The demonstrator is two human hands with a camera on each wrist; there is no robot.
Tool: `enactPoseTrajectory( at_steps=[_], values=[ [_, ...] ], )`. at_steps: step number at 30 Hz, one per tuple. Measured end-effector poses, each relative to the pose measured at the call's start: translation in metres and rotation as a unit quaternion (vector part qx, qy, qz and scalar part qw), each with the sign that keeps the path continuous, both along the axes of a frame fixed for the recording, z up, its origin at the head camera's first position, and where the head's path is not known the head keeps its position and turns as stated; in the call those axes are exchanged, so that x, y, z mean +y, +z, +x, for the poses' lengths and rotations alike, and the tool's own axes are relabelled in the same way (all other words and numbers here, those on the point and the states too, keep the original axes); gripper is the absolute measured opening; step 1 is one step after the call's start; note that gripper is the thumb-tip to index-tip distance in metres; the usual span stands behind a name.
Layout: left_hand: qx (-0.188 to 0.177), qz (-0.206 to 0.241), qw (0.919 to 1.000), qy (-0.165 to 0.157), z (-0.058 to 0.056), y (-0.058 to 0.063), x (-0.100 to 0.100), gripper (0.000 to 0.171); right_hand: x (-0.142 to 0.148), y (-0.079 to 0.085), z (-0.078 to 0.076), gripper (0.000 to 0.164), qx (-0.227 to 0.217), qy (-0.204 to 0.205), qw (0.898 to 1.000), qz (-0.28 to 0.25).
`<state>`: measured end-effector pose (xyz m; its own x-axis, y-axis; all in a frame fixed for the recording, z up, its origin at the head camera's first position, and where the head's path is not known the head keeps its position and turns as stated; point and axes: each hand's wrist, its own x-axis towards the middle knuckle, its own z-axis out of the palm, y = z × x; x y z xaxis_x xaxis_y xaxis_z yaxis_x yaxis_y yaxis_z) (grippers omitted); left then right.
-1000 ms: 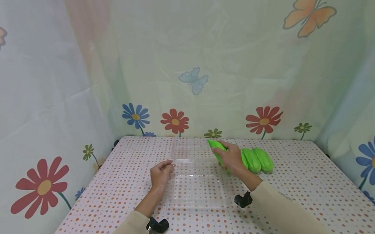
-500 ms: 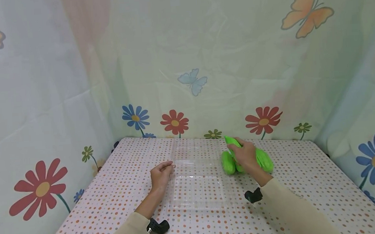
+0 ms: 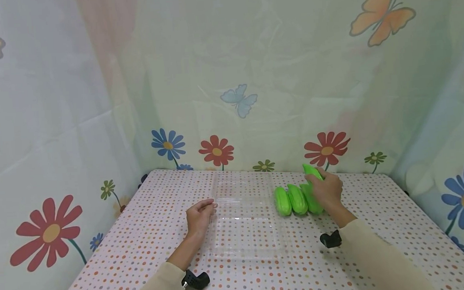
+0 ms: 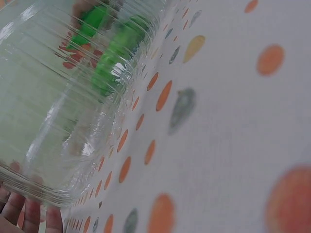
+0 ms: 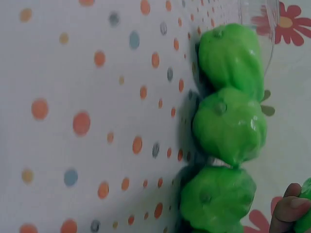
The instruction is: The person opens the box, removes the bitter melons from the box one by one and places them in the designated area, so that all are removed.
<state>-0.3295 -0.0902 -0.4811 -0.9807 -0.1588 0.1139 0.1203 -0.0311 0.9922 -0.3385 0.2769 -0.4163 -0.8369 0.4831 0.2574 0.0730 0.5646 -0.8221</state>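
Observation:
A long green ribbed vegetable [image 3: 311, 172], glossy like a toy bitter melon, is held in my right hand [image 3: 329, 191], raised above the right end of a row. Three similar green vegetables lie side by side there, the left one [image 3: 282, 201] clearest; my hand hides whatever is behind it. The right wrist view shows their rounded stem ends, such as the middle one [image 5: 228, 126]. My left hand [image 3: 198, 217] rests at the left edge of a clear plastic container [image 3: 236, 218]. In the left wrist view its straight fingertips [image 4: 32, 213] touch the container's rim.
A dotted cloth [image 3: 240, 279] covers the table. Behind stands a fabric backdrop [image 3: 173, 91] printed with flowers and butterflies, with side panels closing in left and right. The transparent container lies just left of the green row.
My right hand has moved rightward along the row with the vegetable in its grip, uncovering the vegetables on the left. My left hand and the container have stayed put.

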Motion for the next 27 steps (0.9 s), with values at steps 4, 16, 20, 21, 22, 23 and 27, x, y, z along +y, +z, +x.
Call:
enactPoseTrajectory(
  at_steps=[4,16,20,21,22,23,27],
  values=[
    [0.004,0.0,1.0,-0.004,0.001,0.0,0.0,0.03,0.011,0.001,0.001,0.062,-0.007,-0.013,1.0,-0.012],
    [0.007,0.002,1.0,0.002,0.001,-0.001,0.0,0.029,0.031,-0.005,0.002,0.059,-0.006,-0.05,0.999,0.0],
    [0.004,0.008,1.0,0.0,0.0,-0.001,0.0,0.03,0.04,-0.005,0.004,0.058,-0.013,-0.069,0.997,0.011],
    [0.003,0.01,0.9999,-0.001,-0.001,-0.001,0.0,0.03,0.043,-0.005,0.005,0.058,-0.014,-0.074,0.997,0.014],
    [0.002,0.011,0.9999,-0.001,-0.001,-0.001,0.0,0.03,0.045,-0.006,0.005,0.058,-0.016,-0.078,0.997,0.012],
    [0.002,0.01,0.9999,-0.001,-0.001,-0.001,0.0,0.031,0.047,-0.007,0.004,0.057,-0.018,-0.083,0.996,0.012],
    [0.004,0.009,1.0,0.0,-0.001,-0.002,-0.001,0.031,0.055,-0.013,0.003,0.056,-0.018,-0.105,0.994,0.015]
  ],
)
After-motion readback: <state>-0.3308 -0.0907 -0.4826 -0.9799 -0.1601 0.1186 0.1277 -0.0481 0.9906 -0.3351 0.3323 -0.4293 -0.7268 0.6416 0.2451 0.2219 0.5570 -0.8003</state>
